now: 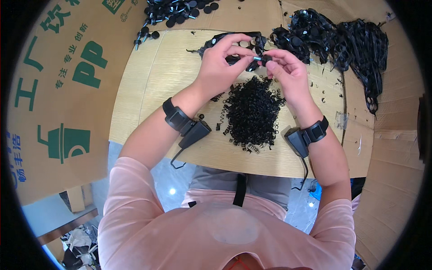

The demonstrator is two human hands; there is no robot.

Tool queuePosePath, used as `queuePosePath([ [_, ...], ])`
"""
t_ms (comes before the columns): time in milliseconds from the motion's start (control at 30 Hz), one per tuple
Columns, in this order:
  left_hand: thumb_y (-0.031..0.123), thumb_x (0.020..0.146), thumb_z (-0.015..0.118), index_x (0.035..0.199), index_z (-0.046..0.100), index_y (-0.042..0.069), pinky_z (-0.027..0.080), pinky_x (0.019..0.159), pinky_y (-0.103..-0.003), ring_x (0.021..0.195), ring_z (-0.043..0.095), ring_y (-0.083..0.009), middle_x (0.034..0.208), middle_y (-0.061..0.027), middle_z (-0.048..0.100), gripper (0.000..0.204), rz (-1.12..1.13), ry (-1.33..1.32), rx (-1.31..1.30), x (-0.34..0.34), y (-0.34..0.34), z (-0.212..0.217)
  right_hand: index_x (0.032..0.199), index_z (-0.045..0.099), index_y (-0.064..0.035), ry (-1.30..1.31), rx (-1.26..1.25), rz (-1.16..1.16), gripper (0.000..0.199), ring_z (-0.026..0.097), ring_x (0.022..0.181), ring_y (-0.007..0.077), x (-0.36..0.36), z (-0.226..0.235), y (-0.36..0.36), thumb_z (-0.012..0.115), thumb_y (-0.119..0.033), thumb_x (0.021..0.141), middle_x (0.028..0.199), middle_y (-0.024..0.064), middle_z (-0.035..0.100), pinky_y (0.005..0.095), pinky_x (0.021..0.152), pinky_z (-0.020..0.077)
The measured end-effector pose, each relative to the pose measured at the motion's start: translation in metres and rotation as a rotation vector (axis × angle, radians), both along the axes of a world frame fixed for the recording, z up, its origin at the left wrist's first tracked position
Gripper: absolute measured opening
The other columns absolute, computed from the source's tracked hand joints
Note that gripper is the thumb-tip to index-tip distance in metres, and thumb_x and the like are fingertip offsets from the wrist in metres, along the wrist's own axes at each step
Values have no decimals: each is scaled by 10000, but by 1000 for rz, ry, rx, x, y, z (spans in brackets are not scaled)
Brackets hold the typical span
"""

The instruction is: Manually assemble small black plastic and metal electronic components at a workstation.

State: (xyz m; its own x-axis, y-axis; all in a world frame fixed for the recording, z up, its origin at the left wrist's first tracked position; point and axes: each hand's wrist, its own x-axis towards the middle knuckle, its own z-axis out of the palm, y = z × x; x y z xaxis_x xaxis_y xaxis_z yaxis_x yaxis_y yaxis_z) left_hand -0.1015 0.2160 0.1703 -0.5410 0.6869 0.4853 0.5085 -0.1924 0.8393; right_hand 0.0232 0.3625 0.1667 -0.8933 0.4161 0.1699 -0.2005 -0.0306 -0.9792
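A small levelling foot (257,58), with a black round head and a shiny threaded stud, is held between my hands over the far part of the table. My left hand (215,67) is closed in a pinch at the stud's end. The fingers of my right hand (291,75) are closed around the black head. Just behind my left fingers lies a black rubbery strip with round holes (258,39), partly hidden by that hand. Nearer to me, below both hands, is a heap of black curly ring-like trimmings (254,112).
Several black-headed studs (180,12) are piled at the far left. Tangled black strips (366,56) and more black pieces (312,33) lie at the far right. Cardboard walls (67,99) enclose the wooden tabletop (148,99). Strapped devices (195,134) with cables hang at both wrists.
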Motion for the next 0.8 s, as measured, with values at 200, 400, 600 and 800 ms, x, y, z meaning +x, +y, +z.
queuePosePath([
  [200,16,826,644,1203,540,5,479,818,-240,882,640,-103,923,-101,707,391,-151,-351,73,-4,3,-3,1071,606,-19,38,101,31,272,547,780,50,0,-2,-4,691,-17,812,883,1,611,197,687,457],
  [400,-32,831,615,1232,526,-10,489,838,-249,951,623,-119,993,-109,680,411,-324,-549,56,-14,1,-5,1069,569,-30,70,252,-24,336,517,762,51,-1,-4,-6,728,-31,773,922,11,589,191,693,445],
  [600,-16,818,647,1204,545,12,492,793,-237,921,620,-110,971,-87,682,400,-270,-538,-17,-7,1,-1,1073,567,-30,95,277,-43,361,510,741,53,-3,-9,-3,748,-58,762,898,9,588,192,679,445],
  [800,-4,810,672,1164,551,15,483,737,-208,816,604,-77,911,-73,688,374,-228,-493,-2,-8,3,-4,1054,636,-21,-35,344,-73,285,520,699,53,-2,-5,-2,727,-94,795,826,-4,598,195,663,456],
])
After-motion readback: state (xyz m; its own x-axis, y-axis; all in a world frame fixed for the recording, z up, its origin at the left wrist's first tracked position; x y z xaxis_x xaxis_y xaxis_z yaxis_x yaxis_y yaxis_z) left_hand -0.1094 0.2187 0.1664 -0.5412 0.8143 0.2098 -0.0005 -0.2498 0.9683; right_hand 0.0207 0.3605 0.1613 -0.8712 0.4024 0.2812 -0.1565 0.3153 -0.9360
